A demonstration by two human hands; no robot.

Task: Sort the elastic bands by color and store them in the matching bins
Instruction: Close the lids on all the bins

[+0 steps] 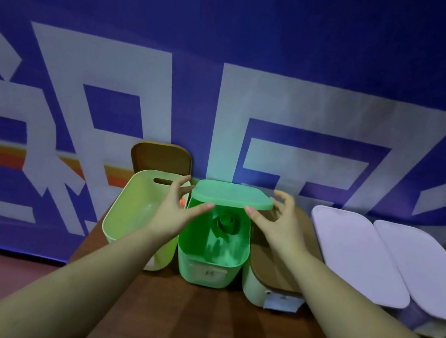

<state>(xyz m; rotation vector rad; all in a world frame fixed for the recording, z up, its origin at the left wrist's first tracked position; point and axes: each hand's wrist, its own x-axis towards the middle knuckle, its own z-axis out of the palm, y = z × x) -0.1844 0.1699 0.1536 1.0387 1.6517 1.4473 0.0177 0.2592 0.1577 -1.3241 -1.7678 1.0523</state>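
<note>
I see both hands on the green lid [231,194], the left hand [175,213] pinching its left edge and the right hand [280,219] its right edge, holding it over the far half of the green bin [211,264]. A rolled green elastic band [225,223] lies inside that bin, on the wooden surface [199,319].

A rolled band [226,223] lies in the middle bin [209,270], under its lid [231,194].
</note>
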